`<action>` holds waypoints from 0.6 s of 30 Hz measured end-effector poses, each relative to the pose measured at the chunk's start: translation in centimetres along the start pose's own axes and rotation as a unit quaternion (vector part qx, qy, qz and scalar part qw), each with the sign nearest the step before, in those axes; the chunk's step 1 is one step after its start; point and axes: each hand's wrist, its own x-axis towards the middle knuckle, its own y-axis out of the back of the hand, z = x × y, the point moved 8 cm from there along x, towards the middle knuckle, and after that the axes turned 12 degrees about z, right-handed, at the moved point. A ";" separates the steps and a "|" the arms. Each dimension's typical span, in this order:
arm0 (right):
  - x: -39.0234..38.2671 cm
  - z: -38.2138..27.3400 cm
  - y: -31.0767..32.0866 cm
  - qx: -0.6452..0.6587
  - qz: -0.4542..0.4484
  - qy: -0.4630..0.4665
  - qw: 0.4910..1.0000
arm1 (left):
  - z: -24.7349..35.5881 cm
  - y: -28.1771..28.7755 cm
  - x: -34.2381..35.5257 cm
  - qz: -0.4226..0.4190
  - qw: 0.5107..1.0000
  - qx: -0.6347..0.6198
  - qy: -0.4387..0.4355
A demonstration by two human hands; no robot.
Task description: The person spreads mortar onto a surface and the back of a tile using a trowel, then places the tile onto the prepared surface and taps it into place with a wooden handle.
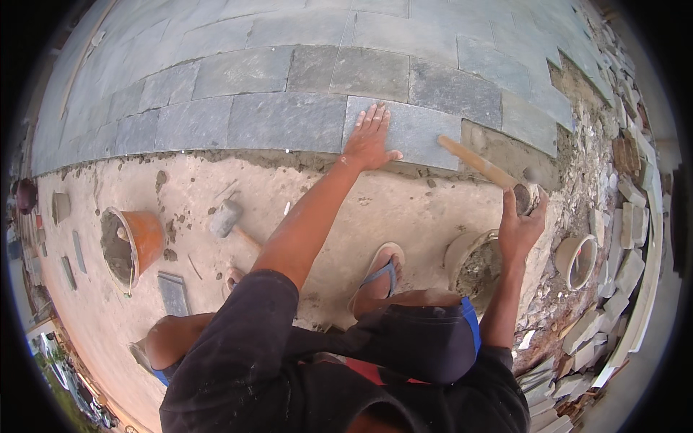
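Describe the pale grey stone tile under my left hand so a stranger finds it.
Find the large grey stone paving, then its row bordering the beige floor. The pale grey rectangular stone tile ends that row at right, beside bare grey-brown mortar; it alone lies under your left hand.

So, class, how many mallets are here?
2: a grey mallet lies on the floor right of the orange bucket; the second mallet is in the right hand. Others may be hidden.

Place: building site, paving work. Evidence: staggered grey slabs [287,121]; raw mortar [523,151] along their edge; buckets [148,239] and a mallet [227,218] on dusty ground [332,224]; stone offcuts [614,306] heaped at far right.
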 end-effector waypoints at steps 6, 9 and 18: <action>-0.9 -2.6 -0.6 0.051 0.018 0.040 0.998 | 0.1 -0.3 0.1 0.010 1.000 0.021 -0.004; -1.6 -3.6 -1.8 0.039 -0.038 0.028 0.998 | 0.2 -0.3 0.2 0.003 1.000 0.023 -0.002; -1.9 -3.3 -2.7 0.028 -0.059 0.025 0.998 | -0.2 -0.2 0.3 0.029 0.999 0.014 -0.005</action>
